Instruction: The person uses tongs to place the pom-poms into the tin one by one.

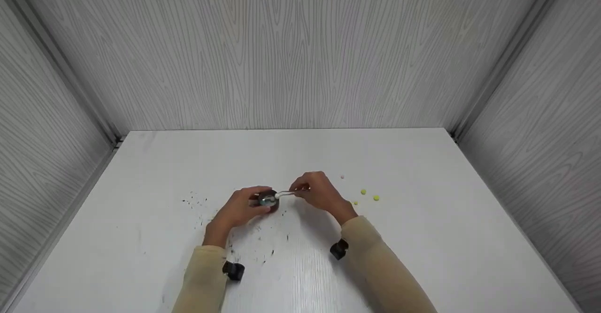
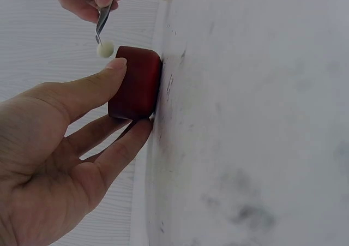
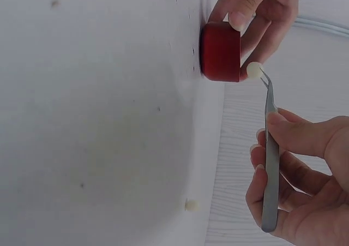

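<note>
Ball (image 3: 254,70), small, pale, ahead of the right hand (image 1: 318,192) at the tips of tweezers (image 3: 271,175) pinched therein, just beside the red container (image 2: 136,83) clasped by the left hand (image 1: 240,208); probably light, smooth, prone to slip, best nipped gently across its middle.

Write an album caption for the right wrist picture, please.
The right hand grips metal tweezers with a pale ball at their tips, near a red object held by the left hand.
</note>
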{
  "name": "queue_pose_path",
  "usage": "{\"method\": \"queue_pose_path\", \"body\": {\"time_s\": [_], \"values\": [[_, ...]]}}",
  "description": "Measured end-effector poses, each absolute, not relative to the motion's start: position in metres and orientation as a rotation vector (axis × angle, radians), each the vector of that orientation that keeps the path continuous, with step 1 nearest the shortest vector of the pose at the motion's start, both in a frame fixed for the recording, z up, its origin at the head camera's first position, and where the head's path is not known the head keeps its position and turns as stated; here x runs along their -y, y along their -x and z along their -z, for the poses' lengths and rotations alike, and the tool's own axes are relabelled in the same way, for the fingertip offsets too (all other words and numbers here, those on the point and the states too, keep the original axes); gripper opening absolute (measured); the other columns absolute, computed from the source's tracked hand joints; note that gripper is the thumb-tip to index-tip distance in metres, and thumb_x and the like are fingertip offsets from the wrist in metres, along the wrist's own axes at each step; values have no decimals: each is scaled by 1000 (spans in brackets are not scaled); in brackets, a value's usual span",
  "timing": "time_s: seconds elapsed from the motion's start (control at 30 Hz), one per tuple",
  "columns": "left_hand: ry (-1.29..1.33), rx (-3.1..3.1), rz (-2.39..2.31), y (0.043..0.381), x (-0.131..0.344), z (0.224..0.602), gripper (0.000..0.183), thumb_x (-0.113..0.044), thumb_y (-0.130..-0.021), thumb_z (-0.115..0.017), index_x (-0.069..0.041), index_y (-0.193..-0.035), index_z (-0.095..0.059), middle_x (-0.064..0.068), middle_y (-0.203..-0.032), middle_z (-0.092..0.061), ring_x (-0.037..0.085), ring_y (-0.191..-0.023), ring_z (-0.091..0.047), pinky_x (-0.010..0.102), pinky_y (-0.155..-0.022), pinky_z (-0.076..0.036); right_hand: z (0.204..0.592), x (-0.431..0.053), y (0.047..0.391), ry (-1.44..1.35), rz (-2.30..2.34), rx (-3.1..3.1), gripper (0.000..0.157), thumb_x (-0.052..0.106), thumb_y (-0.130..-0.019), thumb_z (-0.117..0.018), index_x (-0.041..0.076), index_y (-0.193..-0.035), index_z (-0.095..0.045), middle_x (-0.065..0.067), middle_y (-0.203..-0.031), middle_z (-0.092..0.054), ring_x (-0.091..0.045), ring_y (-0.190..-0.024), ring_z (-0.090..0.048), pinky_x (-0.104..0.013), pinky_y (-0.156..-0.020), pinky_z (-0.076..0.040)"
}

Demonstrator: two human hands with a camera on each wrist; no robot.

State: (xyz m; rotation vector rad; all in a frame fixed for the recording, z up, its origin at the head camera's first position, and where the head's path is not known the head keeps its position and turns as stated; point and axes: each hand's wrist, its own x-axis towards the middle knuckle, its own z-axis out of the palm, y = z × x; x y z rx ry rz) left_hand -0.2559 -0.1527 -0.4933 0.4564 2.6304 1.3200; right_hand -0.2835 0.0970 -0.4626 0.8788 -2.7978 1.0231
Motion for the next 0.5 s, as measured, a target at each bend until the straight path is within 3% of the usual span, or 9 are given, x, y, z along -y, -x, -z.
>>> {"method": "queue_pose_path", "body": {"time_s": [0.5], "values": [[-473,-2658,-1306,255,152,493,51,-9,-95,-74,-9,-144,-60,20,-145,-61,42,-131,-61,55,-113,-48,468,-89,282,-895,-990,2812,14,0,-93,-74,5,-102,-83,-10,-97,-79,-20,-87,-71,-33,-76,-59]]}}
